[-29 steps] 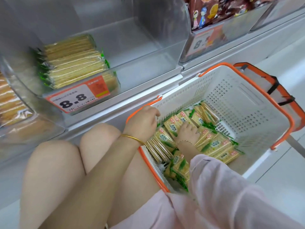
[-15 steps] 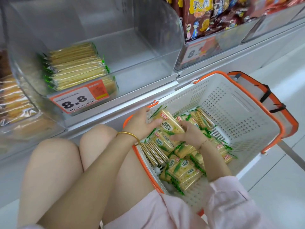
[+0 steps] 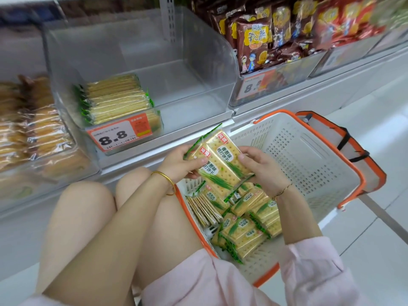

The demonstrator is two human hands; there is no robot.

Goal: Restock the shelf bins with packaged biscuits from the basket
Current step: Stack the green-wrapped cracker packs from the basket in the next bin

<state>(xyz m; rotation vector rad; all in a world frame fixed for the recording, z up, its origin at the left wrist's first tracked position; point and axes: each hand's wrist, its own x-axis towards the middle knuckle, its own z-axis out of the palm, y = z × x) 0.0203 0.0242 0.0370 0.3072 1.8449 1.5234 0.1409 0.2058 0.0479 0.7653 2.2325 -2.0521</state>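
Fingers of the left hand and the right hand curl round two stacked biscuit packs, gripping them from both sides above the basket. Loose packs lie in the basket's near end. The clear shelf bin holds a row of packs at its left, behind an 8.8 price tag.

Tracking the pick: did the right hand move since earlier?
Yes. The right hand rose from the packet pile in the basket toward its shelf-side rim, gripping two biscuit packets.
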